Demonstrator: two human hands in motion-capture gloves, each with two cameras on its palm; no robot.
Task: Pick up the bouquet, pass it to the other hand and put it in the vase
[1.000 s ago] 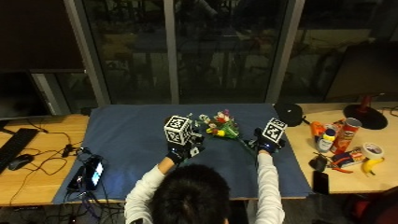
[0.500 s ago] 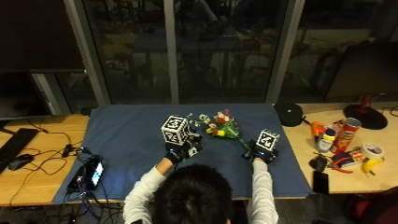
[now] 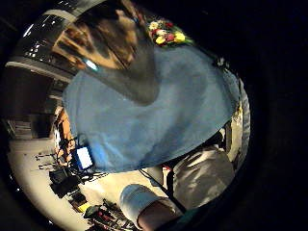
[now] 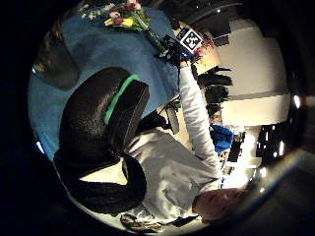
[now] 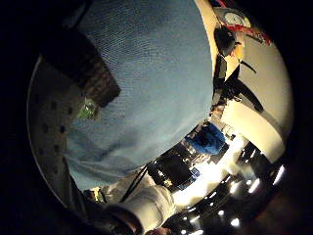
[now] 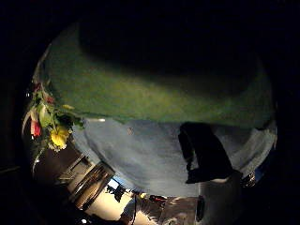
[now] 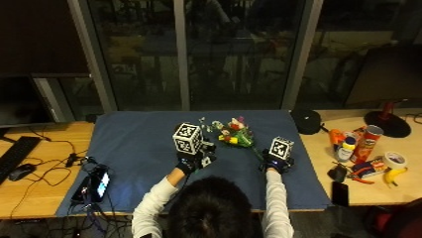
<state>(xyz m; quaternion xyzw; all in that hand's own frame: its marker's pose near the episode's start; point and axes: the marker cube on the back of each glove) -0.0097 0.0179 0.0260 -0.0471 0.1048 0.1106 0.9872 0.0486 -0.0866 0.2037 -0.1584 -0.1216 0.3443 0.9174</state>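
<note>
Blue cloth covers the table; bouquet lies on it between the hands, flowers away from the person. Right hand at its stems, grip unclear. Left hand beside, fingers hidden. Looks light, floppy, crushable: take the stems.
</note>
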